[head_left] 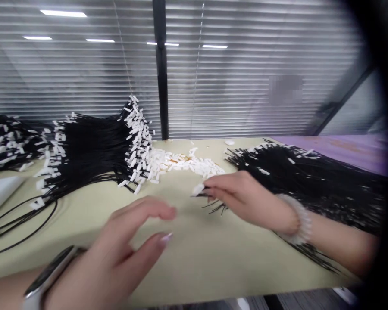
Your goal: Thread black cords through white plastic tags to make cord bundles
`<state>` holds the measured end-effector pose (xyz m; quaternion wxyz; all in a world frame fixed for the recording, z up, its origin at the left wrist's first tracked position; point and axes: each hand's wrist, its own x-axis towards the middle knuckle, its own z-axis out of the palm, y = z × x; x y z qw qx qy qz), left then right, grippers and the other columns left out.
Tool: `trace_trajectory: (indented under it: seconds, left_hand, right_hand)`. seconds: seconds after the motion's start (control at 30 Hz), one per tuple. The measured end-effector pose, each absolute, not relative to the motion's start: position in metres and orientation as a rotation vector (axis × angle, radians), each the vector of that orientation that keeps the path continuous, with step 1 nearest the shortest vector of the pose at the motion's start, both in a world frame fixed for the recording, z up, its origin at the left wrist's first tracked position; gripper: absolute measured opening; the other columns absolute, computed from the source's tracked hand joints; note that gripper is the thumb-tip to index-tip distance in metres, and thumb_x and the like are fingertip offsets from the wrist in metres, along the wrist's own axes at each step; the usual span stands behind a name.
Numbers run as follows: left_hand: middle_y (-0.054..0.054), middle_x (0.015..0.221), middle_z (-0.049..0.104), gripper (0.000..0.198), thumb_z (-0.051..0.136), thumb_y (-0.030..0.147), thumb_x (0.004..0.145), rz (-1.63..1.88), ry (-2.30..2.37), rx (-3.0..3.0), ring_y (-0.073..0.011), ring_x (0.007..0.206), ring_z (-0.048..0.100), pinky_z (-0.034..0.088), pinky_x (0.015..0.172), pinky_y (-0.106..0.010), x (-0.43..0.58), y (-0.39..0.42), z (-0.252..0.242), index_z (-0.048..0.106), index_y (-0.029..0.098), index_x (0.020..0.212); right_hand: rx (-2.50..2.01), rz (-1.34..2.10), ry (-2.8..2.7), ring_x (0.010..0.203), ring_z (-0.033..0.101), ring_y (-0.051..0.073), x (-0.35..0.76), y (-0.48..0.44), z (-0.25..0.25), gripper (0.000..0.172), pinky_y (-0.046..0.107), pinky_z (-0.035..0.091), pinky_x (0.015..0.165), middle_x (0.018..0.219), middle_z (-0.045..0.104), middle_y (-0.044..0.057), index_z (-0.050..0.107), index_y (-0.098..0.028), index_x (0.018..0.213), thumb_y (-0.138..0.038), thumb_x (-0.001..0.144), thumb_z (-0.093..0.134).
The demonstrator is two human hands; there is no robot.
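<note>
A white-tipped black cord [198, 189] is pinched by the fingertips of the right hand [242, 200] above the worktop [210, 267], and the left hand [116, 245] is held open and empty (fingers spread wide), a heap of white tags [181, 163] lying beyond both.

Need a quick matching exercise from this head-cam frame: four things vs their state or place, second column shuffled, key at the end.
Things:
1. Bare right hand
2. Bare left hand
3. Loose small white rectangular tags
4. Fanned bundle of thin black cords with white end tags

States or places:
A. Heaped mid-table on the pale green tabletop
B. Open, fingers spread, holding nothing
C. Left of the loose heap, on the tabletop
D. Pinching a white-tagged black cord

Pairs: 1-D, 2-B, 3-A, 4-C
</note>
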<state>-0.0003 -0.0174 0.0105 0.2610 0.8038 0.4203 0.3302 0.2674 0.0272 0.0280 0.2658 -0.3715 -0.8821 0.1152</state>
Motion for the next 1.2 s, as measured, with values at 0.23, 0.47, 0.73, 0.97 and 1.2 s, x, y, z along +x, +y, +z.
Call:
trace_trajectory:
  seconds: [0.23, 0.47, 0.73, 0.97, 1.2]
  left_hand:
    - [-0.002, 0.081, 0.062, 0.016, 0.051, 0.03, 0.082, 0.679, 0.987, 1.82, -0.0122, 0.074, 0.056, 0.046, 0.066, -0.023, 0.035, 0.028, -0.009, 0.057, 0.016, 0.087]
    - [0.002, 0.063, 0.058, 0.016, 0.047, 0.031, 0.085, 0.722, 1.18, 1.8, -0.0103, 0.058, 0.056, 0.045, 0.057, -0.021, -0.005, 0.026, -0.025, 0.053, 0.02, 0.094]
    - [-0.007, 0.102, 0.058, 0.014, 0.052, 0.028, 0.082, 0.621, 1.043, 1.933, -0.0166, 0.092, 0.057, 0.045, 0.08, -0.026, -0.028, 0.022, -0.028, 0.058, 0.016, 0.08]
    - [-0.006, 0.093, 0.063, 0.035, 0.055, 0.021, 0.077, 0.594, 1.077, 1.517, -0.0179, 0.092, 0.06, 0.047, 0.075, -0.028, 0.002, 0.025, -0.043, 0.042, 0.019, 0.111]
    - [-0.005, 0.1, 0.06, 0.029, 0.052, 0.022, 0.078, 0.53, 1.043, 1.447, -0.013, 0.071, 0.062, 0.049, 0.063, -0.026, 0.019, 0.016, -0.038, 0.044, 0.02, 0.106]
  right_hand:
    - [-1.184, 0.782, -2.367, 0.056, 0.053, 0.005, 0.222, 0.026, -0.006, 0.026, 0.016, 0.038, 0.056, 0.064, 0.061, -0.004, 0.056, -0.018, 0.074, -0.026, 0.09, 0.037]
    - [-1.472, 0.029, -2.561, 0.063, 0.057, 0.015, 0.282, 0.018, -0.029, 0.021, 0.027, 0.04, 0.06, 0.074, 0.063, 0.003, 0.057, -0.021, 0.096, -0.026, 0.088, 0.038]
    - [-1.661, -0.122, -2.703, 0.091, 0.058, 0.022, 0.404, 0.034, -0.014, 0.05, 0.034, 0.042, 0.079, 0.105, 0.061, 0.012, 0.053, -0.022, 0.119, -0.045, 0.074, 0.061]
    - [-1.673, -0.051, -2.501, 0.069, 0.057, 0.014, 0.34, 0.101, -0.017, 0.04, 0.025, 0.04, 0.064, 0.081, 0.064, 0.006, 0.061, -0.017, 0.091, -0.048, 0.088, 0.036]
    - [-1.724, -0.187, -2.485, 0.077, 0.056, 0.018, 0.305, 0.117, -0.069, 0.031, 0.026, 0.037, 0.066, 0.083, 0.06, 0.01, 0.057, -0.014, 0.087, -0.041, 0.086, 0.042]
